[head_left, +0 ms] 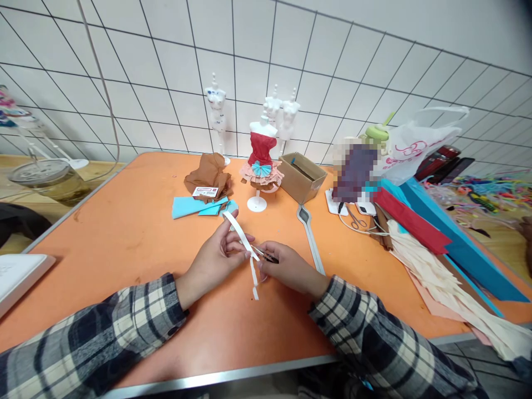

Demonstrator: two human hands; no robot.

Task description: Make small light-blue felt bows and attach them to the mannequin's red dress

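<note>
The orange table (124,238) carries a dressed mannequin (262,147) far back, blue sheets (185,206) to its left, a cardboard box (301,183) to its right.

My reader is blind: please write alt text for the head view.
The left hand holds a white strip and the right hand a metal tool over an orange table. Behind them stands a dress form with a red top.

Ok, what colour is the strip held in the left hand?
The strip in the left hand is white, seen in the head view.
</note>
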